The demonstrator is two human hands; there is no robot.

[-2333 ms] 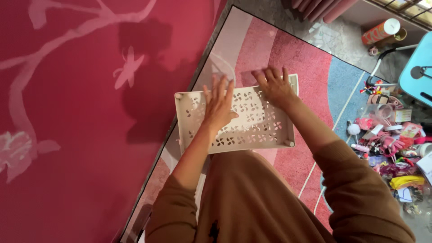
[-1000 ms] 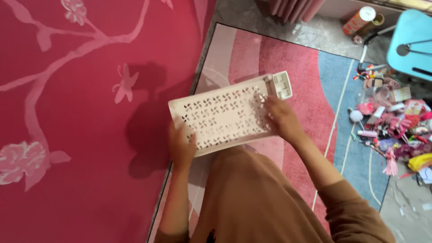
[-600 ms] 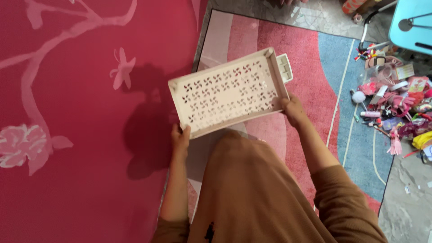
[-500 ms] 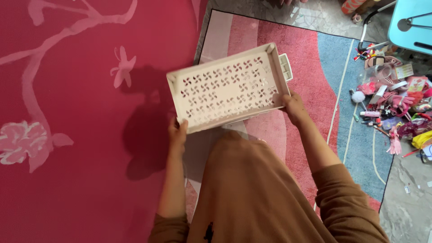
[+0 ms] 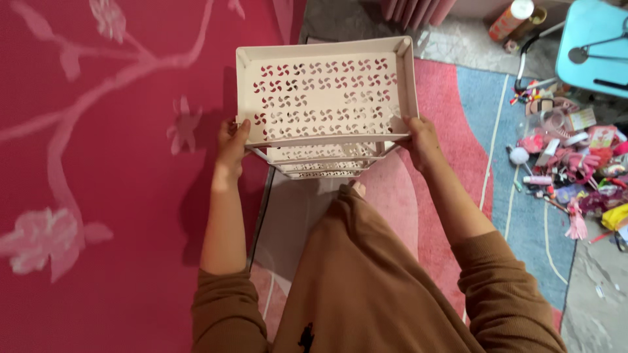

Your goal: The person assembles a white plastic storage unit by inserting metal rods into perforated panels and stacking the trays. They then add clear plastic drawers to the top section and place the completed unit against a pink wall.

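Head view: left hand (image 5: 230, 145) and right hand (image 5: 420, 138) gripped opposite corners of the perforated rack (image 5: 325, 98); keeping it level and evenly supported seemed advisable.

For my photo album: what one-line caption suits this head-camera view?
Both hands, left hand and right hand, hold a tiered pale perforated rack above a pink rug.
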